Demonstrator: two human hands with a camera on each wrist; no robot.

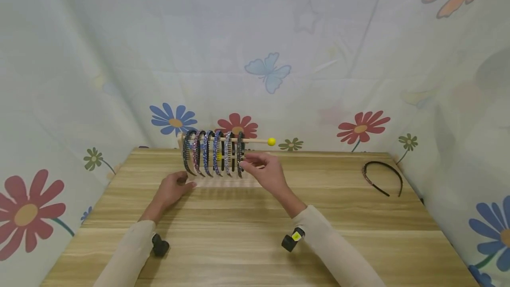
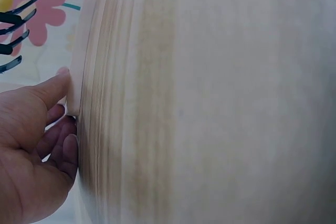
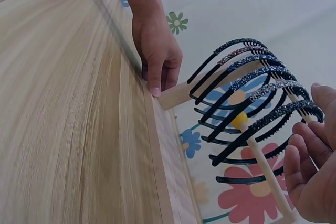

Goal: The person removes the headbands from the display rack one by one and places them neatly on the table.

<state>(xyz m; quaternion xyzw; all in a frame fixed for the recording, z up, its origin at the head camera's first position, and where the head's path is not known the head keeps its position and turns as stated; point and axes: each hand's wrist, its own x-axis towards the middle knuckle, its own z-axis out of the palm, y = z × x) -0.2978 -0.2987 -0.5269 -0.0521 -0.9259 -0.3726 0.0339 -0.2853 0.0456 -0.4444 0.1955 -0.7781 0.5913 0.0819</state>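
Several glittery black-toothed headbands (image 1: 206,154) hang in a row on a wooden peg stand (image 1: 256,140) whose pegs end in yellow balls (image 1: 271,141). At the right end of the row, my right hand (image 1: 268,169) pinches the outermost dark glittery headband (image 3: 286,113) between thumb and fingers; that headband is still around the peg. Low at the stand's left side is my left hand (image 1: 171,189). Its thumb and fingers grip the edge of the stand's flat wooden base (image 3: 176,96), seen in the right wrist view.
Apart from the stand, another black headband (image 1: 384,162) with a glittery section lies on the wood-grain table (image 1: 255,242) at the right. A white curtain (image 1: 199,34) printed with flowers and butterflies hangs behind and at both sides.
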